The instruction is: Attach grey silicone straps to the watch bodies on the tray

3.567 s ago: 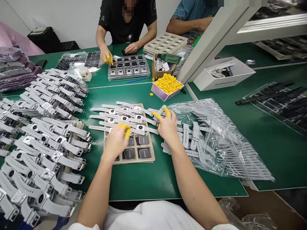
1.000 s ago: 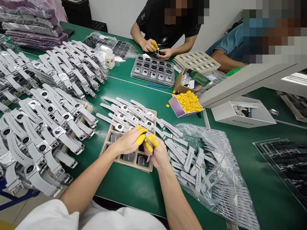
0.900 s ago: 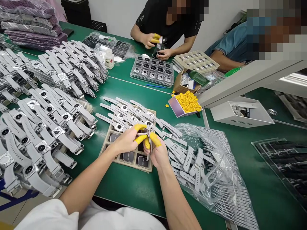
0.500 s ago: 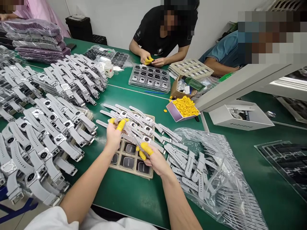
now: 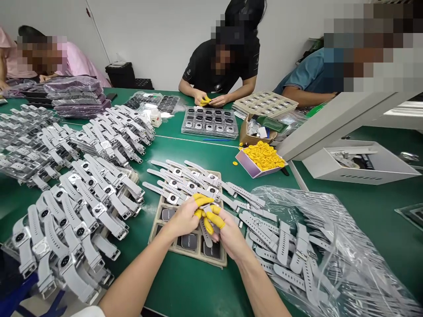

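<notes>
My left hand [image 5: 185, 218] and my right hand [image 5: 230, 230], with yellow finger cots on several fingertips, meet above a beige tray [image 5: 157, 219]. Both pinch a grey watch strap [image 5: 206, 236], whose holed end dangles below the fingers. Whether a watch case is between the fingertips is hidden. Under the hands, the tray's front pockets hold dark square pieces [image 5: 189, 241] with pale lettering. Across its back rows lie watches [image 5: 172, 198] with grey straps, sensor side up. Loose grey straps [image 5: 284, 242] lie on a plastic bag just right of my right hand.
Stacked trays of strapped watches [image 5: 81, 231] fill the left side. A box of yellow finger cots [image 5: 262, 157] stands beyond the loose straps, near a slanted grey post [image 5: 333, 123]. Opposite, a co-worker [image 5: 220, 66] in black works behind a clear tray [image 5: 209, 123].
My hands have come together and shifted right and nearer; the strap, earlier stretched between them, is now gathered at the fingertips. The camera view has tilted up and turned left.
</notes>
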A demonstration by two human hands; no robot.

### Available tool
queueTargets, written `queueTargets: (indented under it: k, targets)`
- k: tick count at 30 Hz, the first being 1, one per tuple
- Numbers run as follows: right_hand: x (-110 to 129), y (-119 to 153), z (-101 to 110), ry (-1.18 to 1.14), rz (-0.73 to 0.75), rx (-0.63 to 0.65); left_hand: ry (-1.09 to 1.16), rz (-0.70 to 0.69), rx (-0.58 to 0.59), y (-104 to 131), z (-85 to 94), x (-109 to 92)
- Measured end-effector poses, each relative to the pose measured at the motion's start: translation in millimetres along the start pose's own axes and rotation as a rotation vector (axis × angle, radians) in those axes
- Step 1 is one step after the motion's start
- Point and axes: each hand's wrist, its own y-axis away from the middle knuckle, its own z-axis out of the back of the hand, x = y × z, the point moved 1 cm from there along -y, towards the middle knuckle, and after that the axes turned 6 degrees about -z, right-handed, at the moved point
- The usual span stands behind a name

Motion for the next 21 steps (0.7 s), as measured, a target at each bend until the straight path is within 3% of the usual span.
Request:
queueTargets:
  k: [8, 14, 21]
  targets:
    - [1.1, 4.9, 0.9, -0.084, -0.096, 0.032, -0.039, -0.067, 0.056, -0.5, 6.2, -3.2]
    - [4.2, 3.9, -3.8, -0.174, -0.074, -0.037, -0.044, 0.010, 0.034, -1.0, 4.1, -7.7]
    - [8.6, 8.4, -3.9, -0.154, -0.071, -0.069, -0.117, 0.067, 0.152, -1.5, 9.1, -29.5]
